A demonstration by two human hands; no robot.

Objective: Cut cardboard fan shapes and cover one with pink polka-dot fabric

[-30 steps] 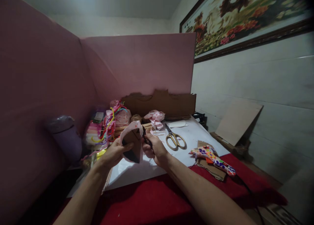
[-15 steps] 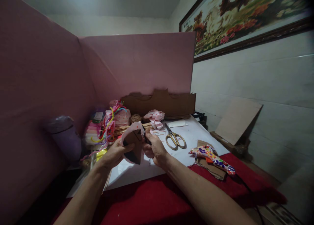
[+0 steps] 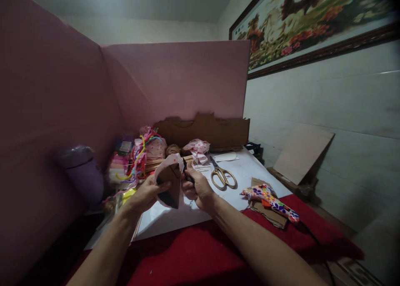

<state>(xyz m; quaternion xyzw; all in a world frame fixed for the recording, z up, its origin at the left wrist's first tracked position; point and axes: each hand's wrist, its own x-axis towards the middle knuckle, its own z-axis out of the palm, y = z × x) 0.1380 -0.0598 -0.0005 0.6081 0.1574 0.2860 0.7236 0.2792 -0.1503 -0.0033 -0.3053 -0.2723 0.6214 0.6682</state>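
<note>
My left hand (image 3: 151,194) pinches a piece of brown cardboard (image 3: 168,182), thumb across its face. Pink dotted cloth (image 3: 165,162) runs along the cardboard's curved upper edge. At the right end of that cloth, my right hand (image 3: 198,188) is closed around a small black tool (image 3: 188,175) that looks like scissors; its tips are too dark to make out fully. Larger scissors with gold handles (image 3: 223,180) lie on the white sheet (image 3: 250,169) to the right of my right hand.
A flower-patterned glue gun (image 3: 271,200) rests on cardboard scraps at right. Behind my hands are crumpled pink cloth (image 3: 198,148), a twine ball (image 3: 172,150), wooden sticks (image 3: 153,165) and colourful pipe cleaners (image 3: 142,152). A purple bottle (image 3: 83,173) stands at left. Cardboard (image 3: 206,132) leans at the back.
The black tool in my right hand has shifted slightly and more of it shows beside the cloth edge. My left hand and the cardboard stay almost in place.
</note>
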